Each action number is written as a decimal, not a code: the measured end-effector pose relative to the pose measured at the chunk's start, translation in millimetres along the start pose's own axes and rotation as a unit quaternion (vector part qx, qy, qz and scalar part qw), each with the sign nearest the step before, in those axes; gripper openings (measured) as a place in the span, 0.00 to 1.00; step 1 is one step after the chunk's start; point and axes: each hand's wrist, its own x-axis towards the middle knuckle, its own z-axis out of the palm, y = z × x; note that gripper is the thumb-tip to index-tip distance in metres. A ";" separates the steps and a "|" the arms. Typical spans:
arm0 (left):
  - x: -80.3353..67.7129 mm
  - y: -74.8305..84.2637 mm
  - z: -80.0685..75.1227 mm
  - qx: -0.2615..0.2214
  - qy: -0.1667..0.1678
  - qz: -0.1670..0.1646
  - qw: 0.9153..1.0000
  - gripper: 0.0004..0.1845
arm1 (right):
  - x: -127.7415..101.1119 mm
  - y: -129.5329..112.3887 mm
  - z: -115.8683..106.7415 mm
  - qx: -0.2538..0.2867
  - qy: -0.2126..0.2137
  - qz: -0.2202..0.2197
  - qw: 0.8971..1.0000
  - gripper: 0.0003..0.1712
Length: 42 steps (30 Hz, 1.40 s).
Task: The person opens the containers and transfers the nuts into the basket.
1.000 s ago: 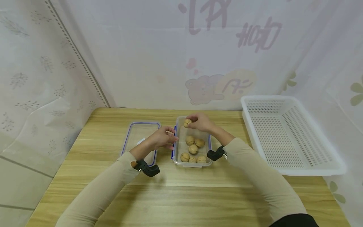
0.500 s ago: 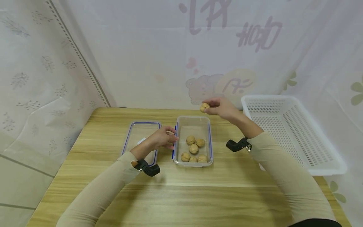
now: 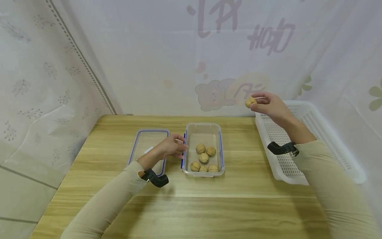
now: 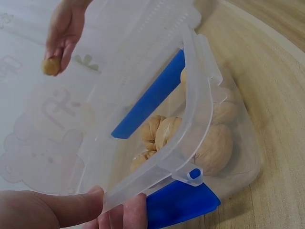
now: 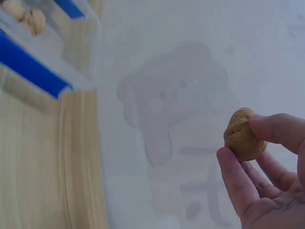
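Observation:
My right hand (image 3: 274, 108) pinches a walnut (image 3: 250, 102) between thumb and fingertips, raised near the basket's back left corner. The right wrist view shows the same walnut (image 5: 244, 136) with the thumb on one side and fingers on the other. A clear plastic food box (image 3: 203, 125) with blue clips stands on the table. Several walnuts (image 3: 204, 157) lie in its middle and front part. My left hand (image 3: 170, 146) is at the box's left side; in the left wrist view its thumb (image 4: 78, 205) and fingers hold the rim of the wall.
A white perforated basket (image 3: 265, 159) stands at the right, partly hidden by my right arm. The box's clear lid (image 3: 150, 131) with a blue seal lies on the table left of the box, partly under my left wrist. A printed curtain (image 3: 161, 59) hangs behind the table.
My right hand has lifted the walnut out of the box's back part and carried it up and right to the basket. The left hand has stayed at the box.

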 end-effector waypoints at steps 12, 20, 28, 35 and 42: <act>-1.5 -3.0 -0.2 -0.002 0.004 -0.005 1.000 0.20 | -5.4 50.1 -50.5 0.092 0.053 -0.009 0.994 0.24; 0.5 -4.8 -0.1 -0.003 0.005 -0.001 1.000 0.20 | -2.1 85.8 -63.7 0.091 0.065 0.028 0.993 0.31; -1.9 -4.4 -0.7 0.002 0.000 0.002 1.000 0.21 | 3.1 123.0 -69.4 0.033 0.054 0.066 0.996 0.35; -3.9 -1.9 0.2 0.004 0.001 0.002 1.000 0.22 | 6.6 140.0 -63.5 0.026 0.046 0.070 0.996 0.32; -4.3 -0.1 0.0 0.005 0.003 0.002 1.000 0.20 | 14.4 150.6 -49.1 -0.032 0.049 0.084 0.995 0.29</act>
